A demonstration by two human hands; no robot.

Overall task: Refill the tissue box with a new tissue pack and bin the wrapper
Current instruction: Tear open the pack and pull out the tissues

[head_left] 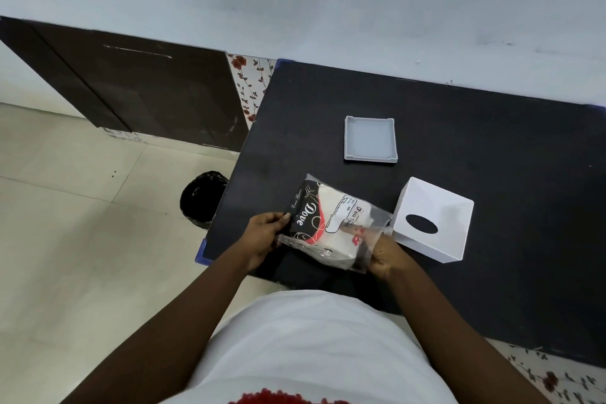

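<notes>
I hold a tissue pack (331, 223) in a clear wrapper with a black and red print over the front edge of the black table (492, 141). My left hand (265, 236) grips the pack's left end. My right hand (383, 256) grips its right end through the loose plastic. The white cube tissue box (436, 216) with an oval slot on its upper face stands on the table just right of the pack. Its grey base lid (370, 139) lies apart, farther back on the table.
A bin with a black liner (201, 198) stands on the tiled floor just left of the table. A dark cabinet (137, 92) lines the wall at the back left. A pale wall runs behind the table.
</notes>
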